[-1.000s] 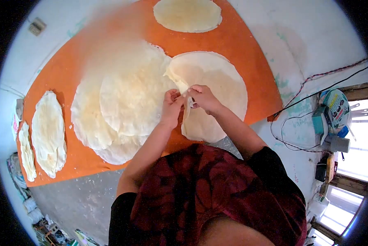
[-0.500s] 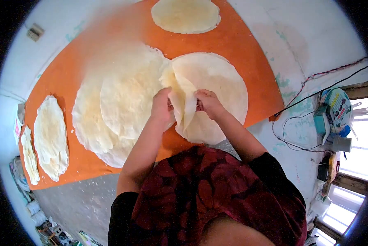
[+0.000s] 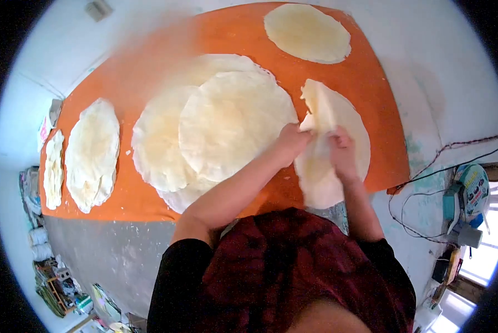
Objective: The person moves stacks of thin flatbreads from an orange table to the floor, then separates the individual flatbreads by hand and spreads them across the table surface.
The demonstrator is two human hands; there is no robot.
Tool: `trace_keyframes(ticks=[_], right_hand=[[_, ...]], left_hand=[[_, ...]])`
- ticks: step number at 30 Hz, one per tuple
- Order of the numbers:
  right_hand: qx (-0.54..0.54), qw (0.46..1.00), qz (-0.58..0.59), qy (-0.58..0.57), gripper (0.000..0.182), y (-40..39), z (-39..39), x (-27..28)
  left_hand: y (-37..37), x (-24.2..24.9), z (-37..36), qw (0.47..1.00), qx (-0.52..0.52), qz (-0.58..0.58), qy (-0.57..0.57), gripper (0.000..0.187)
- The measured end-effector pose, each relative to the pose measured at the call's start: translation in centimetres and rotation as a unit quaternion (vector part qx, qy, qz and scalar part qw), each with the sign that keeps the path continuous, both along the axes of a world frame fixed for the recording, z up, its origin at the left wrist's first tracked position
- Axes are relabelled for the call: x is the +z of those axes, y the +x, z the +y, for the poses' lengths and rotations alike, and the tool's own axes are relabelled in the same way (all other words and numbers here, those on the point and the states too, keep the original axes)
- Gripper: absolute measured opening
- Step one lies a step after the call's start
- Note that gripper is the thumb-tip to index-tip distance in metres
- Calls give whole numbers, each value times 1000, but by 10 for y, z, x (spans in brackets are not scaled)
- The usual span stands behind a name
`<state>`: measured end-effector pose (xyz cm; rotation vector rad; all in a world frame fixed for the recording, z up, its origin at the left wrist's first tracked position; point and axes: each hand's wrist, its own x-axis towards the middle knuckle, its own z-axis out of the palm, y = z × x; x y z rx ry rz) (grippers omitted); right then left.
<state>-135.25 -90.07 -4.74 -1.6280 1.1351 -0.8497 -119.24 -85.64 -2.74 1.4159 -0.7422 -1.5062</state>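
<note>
On the orange cloth (image 3: 390,133) lies a thin pale flatbread sheet (image 3: 354,125) at the right, its left part folded over with a ragged edge. My left hand (image 3: 294,143) is closed on the left edge of this sheet. My right hand (image 3: 343,147), smeared by motion, is over the folded part with its fingers curled; what lies between them is hard to make out. Left of my hands is a pile of large round sheets (image 3: 232,119), overlapping one another.
Another round sheet (image 3: 307,33) lies at the far right of the cloth. Long oval sheets (image 3: 93,152) and a narrow folded strip (image 3: 54,169) are at the left. Cables (image 3: 454,150) hang by the right wall. A blur covers the upper left.
The view has shifted, so the cloth appears further right. The sheet at my hands is now folded over more. My right hand has moved over the fold, and my left hand grips the edge.
</note>
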Motion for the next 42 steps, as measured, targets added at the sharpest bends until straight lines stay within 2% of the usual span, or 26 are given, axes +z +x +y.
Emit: trace_keyframes(ticks=[1,3,4,5,6,10,12,14,16,17,19,20,21,23,24,27,28,29,31,32,33,35,36,37,40,42], right_hand=[[-29,982,-134,127,21,-10,-10,14],[-93,893,-415,145,23,-56,-54,-5],[1,906,-379,189,31,-56,-59,52],[-25,841,-459,287,34,-45,-45,93],[-41,841,-461,280,34,-60,-54,97],[-179,855,-408,264,37,-133,-94,70],[-215,855,-389,266,39,-145,-103,57],[-220,862,-378,255,41,-139,-105,47],[-211,876,-372,225,37,-128,-106,39],[-206,883,-367,210,35,-122,-108,39],[-136,914,-336,185,38,-106,-117,43],[-101,927,-317,173,40,-98,-125,47],[-103,935,-297,165,39,-89,-135,54],[-108,949,-257,147,36,-67,-158,76],[-73,963,-228,124,31,-45,-162,95],[70,979,-191,26,25,54,-115,149],[94,980,-176,-3,25,90,-94,159],[102,994,-49,-4,25,124,-59,172],[200,977,43,-65,31,168,-1,171],[323,900,93,-277,37,175,-3,138],[367,910,98,-166,40,186,20,122],[437,872,111,-192,31,198,58,58],[465,843,174,-209,26,200,79,36],[496,824,182,-204,21,200,96,12],[551,778,238,-185,16,195,117,-27],[560,767,249,-190,14,192,118,-35]], left_hand=[[5,11,-3,996,28,81,-18,22],[34,50,-13,994,25,93,-58,23],[53,66,-18,992,22,99,-78,24],[74,75,-19,991,30,68,-113,25],[98,81,-19,988,38,36,-148,26],[211,70,7,981,107,10,-160,32],[268,30,32,984,131,32,-115,33],[296,-10,62,965,250,58,-54,31],[325,-69,87,958,276,65,37,25],[323,-77,92,953,295,35,56,23],[320,-93,101,938,332,-24,97,19],[325,-106,102,940,332,-59,45,17],[325,-101,102,938,333,-94,-5,16],[315,-71,104,904,423,-53,20,12],[318,-78,105,896,428,-111,27,11],[336,-111,116,859,434,-271,24,10],[333,-112,120,855,455,-251,-1,11],[328,-109,126,849,474,-231,-24,11],[314,-94,141,849,497,-177,-40,12],[304,-79,151,853,501,-144,-34,13],[295,-68,161,855,505,-112,-28,14],[281,-59,183,839,538,-77,-21,15],[275,-57,192,830,554,-61,-20,16],[270,-57,200,813,576,-81,-4,17],[252,-66,213,806,513,-294,-41,17],[222,-43,198,810,460,-355,-82,17]])
